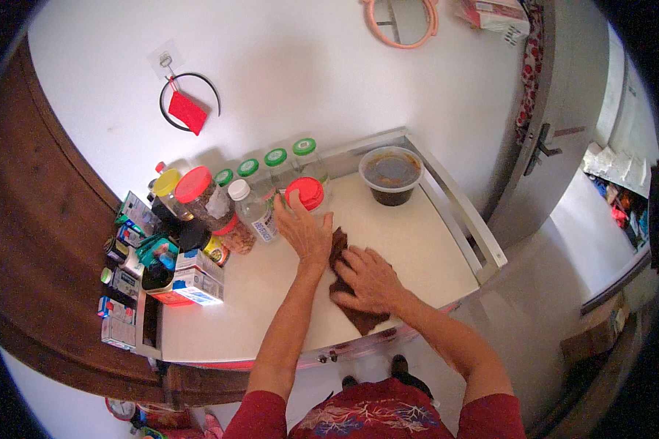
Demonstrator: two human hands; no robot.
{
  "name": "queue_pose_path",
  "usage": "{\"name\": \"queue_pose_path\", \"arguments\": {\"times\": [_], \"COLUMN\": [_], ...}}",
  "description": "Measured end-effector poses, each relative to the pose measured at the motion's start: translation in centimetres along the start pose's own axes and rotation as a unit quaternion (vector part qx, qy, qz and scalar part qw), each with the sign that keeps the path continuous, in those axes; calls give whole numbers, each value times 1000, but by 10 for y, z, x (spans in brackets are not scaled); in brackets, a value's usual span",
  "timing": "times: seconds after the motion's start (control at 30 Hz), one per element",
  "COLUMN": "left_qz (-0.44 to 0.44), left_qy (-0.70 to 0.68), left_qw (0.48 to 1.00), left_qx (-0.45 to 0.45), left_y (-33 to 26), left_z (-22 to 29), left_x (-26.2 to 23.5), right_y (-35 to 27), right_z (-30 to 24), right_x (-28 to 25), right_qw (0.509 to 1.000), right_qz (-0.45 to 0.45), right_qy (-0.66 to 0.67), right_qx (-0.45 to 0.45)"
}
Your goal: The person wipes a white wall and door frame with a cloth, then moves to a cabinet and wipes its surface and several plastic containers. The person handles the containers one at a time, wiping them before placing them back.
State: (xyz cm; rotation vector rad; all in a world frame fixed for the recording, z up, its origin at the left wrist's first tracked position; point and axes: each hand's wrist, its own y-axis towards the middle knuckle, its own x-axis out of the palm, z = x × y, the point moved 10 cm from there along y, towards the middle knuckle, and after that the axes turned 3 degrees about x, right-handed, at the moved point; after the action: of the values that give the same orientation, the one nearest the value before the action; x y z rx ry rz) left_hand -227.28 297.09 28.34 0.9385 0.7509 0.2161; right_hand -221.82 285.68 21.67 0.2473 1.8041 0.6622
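Note:
My left hand point(305, 233) reaches over a jar with a red lid point(307, 192), its thumb on one side and its fingers on the other. The hand hides most of the jar's body. Beside those fingers stands a clear bottle with a white cap point(255, 212). My right hand point(370, 280) presses a dark brown cloth point(366, 320) against the cream tabletop point(425, 256), fingers bent and slightly apart. The cloth is crumpled, and part of it shows between my two hands.
Several green-lidded glass jars point(277, 164) line the back. At left crowd a big red-lidded jar point(205, 197), a yellow-lidded jar point(170, 192) and small boxes point(198, 282). A clear tub of dark contents point(391, 179) sits back right, inside the raised metal rail point(454, 212).

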Motion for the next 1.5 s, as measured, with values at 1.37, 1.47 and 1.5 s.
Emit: {"name": "queue_pose_path", "arguments": {"times": [1.37, 1.47, 1.5], "left_qz": [-176, -161, -156], "left_qy": [-410, -444, -439], "left_qw": [880, 867, 872], "left_qx": [-164, -156, -152], "left_y": [-62, -65, -64], "left_z": [-83, -86, -85], "left_x": [-41, -34, -35], "right_y": [124, 99, 89], "right_z": [153, 117, 100], "right_x": [68, 54, 46], "right_qw": [956, 957, 959], "right_qz": [78, 82, 107], "right_qy": [-170, -198, -202], "right_qx": [228, 196, 168]}}
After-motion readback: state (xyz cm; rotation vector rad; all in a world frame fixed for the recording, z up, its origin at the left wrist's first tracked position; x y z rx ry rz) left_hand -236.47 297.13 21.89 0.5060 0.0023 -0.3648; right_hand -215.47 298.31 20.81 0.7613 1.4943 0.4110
